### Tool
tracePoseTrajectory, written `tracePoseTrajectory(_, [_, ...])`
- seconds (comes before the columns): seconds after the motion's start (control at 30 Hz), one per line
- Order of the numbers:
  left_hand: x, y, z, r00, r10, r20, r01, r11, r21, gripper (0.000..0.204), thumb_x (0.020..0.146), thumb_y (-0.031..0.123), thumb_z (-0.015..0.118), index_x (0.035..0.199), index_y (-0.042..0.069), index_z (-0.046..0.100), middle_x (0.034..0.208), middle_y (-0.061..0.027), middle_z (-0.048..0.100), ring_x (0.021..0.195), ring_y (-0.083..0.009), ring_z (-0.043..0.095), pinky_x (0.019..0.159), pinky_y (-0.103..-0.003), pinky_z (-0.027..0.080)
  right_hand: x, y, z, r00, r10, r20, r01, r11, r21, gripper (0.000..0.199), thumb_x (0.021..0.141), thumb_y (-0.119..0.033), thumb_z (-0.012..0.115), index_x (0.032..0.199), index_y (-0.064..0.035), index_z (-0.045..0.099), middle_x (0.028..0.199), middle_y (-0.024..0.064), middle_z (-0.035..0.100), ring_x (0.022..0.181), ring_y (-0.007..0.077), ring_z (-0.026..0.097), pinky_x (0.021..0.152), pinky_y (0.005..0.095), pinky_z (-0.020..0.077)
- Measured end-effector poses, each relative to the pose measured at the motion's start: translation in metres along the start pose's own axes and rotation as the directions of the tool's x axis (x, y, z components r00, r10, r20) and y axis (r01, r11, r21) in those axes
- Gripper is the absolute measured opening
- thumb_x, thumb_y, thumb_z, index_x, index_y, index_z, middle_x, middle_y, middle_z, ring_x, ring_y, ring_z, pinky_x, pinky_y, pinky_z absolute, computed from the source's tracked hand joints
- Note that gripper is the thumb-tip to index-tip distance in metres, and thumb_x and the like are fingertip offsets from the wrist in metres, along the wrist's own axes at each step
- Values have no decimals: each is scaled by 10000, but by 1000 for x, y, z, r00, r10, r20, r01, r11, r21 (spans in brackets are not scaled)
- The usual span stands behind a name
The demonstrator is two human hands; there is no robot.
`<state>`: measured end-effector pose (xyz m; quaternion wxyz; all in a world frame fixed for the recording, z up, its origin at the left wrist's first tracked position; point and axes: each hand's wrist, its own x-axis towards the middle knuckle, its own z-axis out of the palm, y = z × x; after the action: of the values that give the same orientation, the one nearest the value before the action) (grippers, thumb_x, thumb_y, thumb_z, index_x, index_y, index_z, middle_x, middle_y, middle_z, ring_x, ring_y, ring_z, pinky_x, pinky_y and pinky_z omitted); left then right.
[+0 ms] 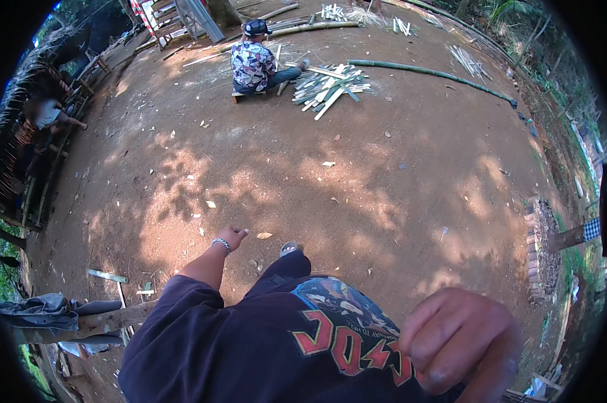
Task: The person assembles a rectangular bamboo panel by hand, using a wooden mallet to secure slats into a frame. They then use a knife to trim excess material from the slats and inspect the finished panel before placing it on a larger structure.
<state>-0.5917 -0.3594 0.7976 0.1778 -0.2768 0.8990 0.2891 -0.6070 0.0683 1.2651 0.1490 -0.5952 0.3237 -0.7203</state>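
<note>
I look down over my dark printed shirt (297, 342) at a bare dirt yard. My left hand (232, 237) hangs low beside me with a bracelet on the wrist, its fingers curled and nothing in them. My right hand (459, 339) is close to the camera at the lower right, large and blurred, fingers bent inward, holding nothing. One sandalled foot (288, 248) shows in front of me.
A person in a patterned shirt (253, 66) sits far ahead beside a pile of split bamboo strips (330, 86) and a long green bamboo pole (431, 74). Another person (48, 114) stands by a thatched shelter at the left. A brick stack (533, 248) lies at the right, a wooden rail (95, 322) at the lower left.
</note>
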Motion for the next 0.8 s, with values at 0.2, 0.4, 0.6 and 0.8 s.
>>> tracePoseTrajectory(0.2, [109, 57, 50, 944, 81, 321, -179, 941, 288, 548, 979, 533, 500, 1161, 63, 714, 1179, -226, 686, 1129, -398, 632, 982, -445, 484, 15, 58, -98, 977, -62, -203, 46, 996, -80, 454, 896, -463, 734, 965, -16, 697, 546, 4, 477, 402, 133, 378, 410, 317, 246])
tracePoseTrajectory(0.4, [254, 46, 93, 939, 74, 335, -169, 949, 265, 566, 966, 529, 492, 1197, 54, 696, 1283, -238, 636, 1222, -410, 581, 1047, -459, 447, 75, 101, -254, 993, 33, 110, -45, 993, 108, 564, 893, -527, 709, 988, 28, 671, 611, 54, 533, 439, 184, 433, 440, 342, 297])
tracePoseTrajectory(0.6, [306, 260, -15, 973, -33, 229, 14, 997, 82, 543, 951, 535, 536, 1185, 78, 715, 1237, -223, 664, 1187, -383, 609, 1031, -447, 459, 81, 126, -403, 999, 21, 43, -29, 979, 200, 531, 886, -491, 729, 994, 27, 680, 668, 87, 558, 501, 210, 474, 493, 354, 350])
tracePoseTrajectory(0.8, [385, 338, -26, 992, -93, 80, 91, 996, 27, 542, 952, 529, 547, 1152, 59, 727, 1235, -201, 674, 1175, -360, 623, 1005, -440, 476, 70, 93, -527, 1000, 16, -18, -12, 981, 193, 511, 877, -491, 738, 969, 10, 691, 650, 82, 543, 498, 204, 468, 477, 350, 340])
